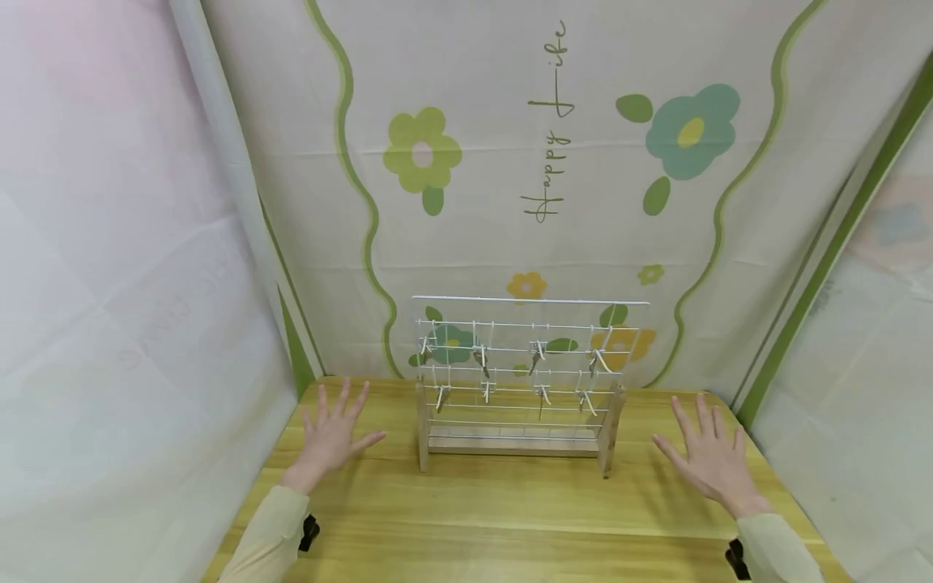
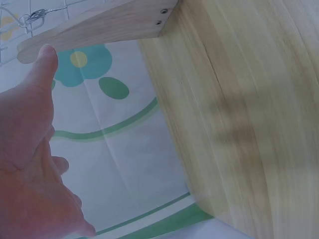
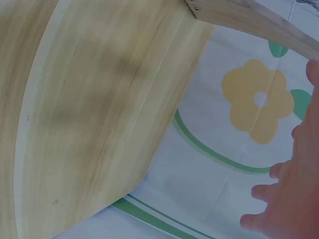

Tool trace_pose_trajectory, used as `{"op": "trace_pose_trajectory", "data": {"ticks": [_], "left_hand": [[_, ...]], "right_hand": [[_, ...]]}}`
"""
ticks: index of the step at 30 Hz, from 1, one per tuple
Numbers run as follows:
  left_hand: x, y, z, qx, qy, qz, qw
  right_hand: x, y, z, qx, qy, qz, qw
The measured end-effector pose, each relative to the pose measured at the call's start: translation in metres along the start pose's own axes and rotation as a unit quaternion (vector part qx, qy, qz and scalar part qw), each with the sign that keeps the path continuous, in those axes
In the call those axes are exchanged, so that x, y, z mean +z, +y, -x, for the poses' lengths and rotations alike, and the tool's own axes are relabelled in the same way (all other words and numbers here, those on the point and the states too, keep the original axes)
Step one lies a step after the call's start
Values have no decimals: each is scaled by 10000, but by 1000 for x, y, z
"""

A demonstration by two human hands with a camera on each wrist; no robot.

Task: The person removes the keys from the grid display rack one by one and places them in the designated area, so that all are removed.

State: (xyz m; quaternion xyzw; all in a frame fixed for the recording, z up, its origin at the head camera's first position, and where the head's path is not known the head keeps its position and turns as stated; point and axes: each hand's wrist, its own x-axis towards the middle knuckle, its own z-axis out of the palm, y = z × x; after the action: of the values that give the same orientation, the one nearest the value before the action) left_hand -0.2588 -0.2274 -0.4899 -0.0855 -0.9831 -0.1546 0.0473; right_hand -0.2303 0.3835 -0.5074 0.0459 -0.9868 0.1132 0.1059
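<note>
A white wire grid rack [image 1: 530,300] stands upright between two wooden side posts with a wooden base bar [image 1: 510,445]. White hooks [image 1: 599,360] in two rows carry small metal pieces, too small to identify surely. To the rack's left, my left hand [image 1: 330,437] spreads its fingers above the table, holding nothing. My right hand [image 1: 714,463] is likewise spread out on the right side, apart from the rack. The left wrist view shows the left thumb near a side post [image 2: 99,27] in the line of sight; whether they touch is not shown there.
The wooden table [image 1: 496,518] has rounded far corners. A pale curtain [image 1: 466,235] with printed flowers and lettering hangs behind it, and further fabric walls [image 1: 109,324] close in on both sides. Each sleeve has a dark wrist-worn device [image 1: 309,533] by it.
</note>
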Motion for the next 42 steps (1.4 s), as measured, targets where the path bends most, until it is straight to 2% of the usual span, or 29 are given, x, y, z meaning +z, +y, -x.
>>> {"op": "trace_pose_trajectory", "data": {"ticks": [3,6,11,13,16,20,22,26,28,31,35,38,42], "left_hand": [[2,2,-1,111,19,394,9992],[6,4,-4,277,-32,804,9964],[11,12,-10,646,-108,1285,9895],[14,16,-12,747,-107,1567,9847],[18,22,-16,818,-97,2021,9759],[26,28,-20,658,-54,2528,9653],[31,31,-22,520,-75,2815,9581],[39,37,-25,325,-50,3516,9356],[42,42,-27,280,25,3813,9240],[47,47,-30,236,192,4072,9129],[56,52,-35,221,409,4234,9047],[61,55,-37,102,465,4452,8942],[65,59,-38,-47,555,4841,8733]], "right_hand": [[-1,-1,-1,-123,93,111,9998],[-3,-5,-1,-289,89,-128,9995],[-9,-18,-1,-407,-105,-1246,9913],[-12,-24,-1,-363,-173,-1616,9860],[-16,-33,-1,-307,-166,-1903,9811],[-20,-46,1,-282,18,-2159,9760],[-22,-53,2,-285,153,-2354,9714],[-23,-67,6,-326,501,-2801,9581],[-24,-74,8,-368,683,-3070,9485],[-26,-84,10,-507,967,-3407,9338],[-31,-98,7,-765,1282,-3712,9165],[-32,-109,2,-949,1362,-3868,9071],[-30,-122,-5,-1060,1230,-4044,9000]]}}
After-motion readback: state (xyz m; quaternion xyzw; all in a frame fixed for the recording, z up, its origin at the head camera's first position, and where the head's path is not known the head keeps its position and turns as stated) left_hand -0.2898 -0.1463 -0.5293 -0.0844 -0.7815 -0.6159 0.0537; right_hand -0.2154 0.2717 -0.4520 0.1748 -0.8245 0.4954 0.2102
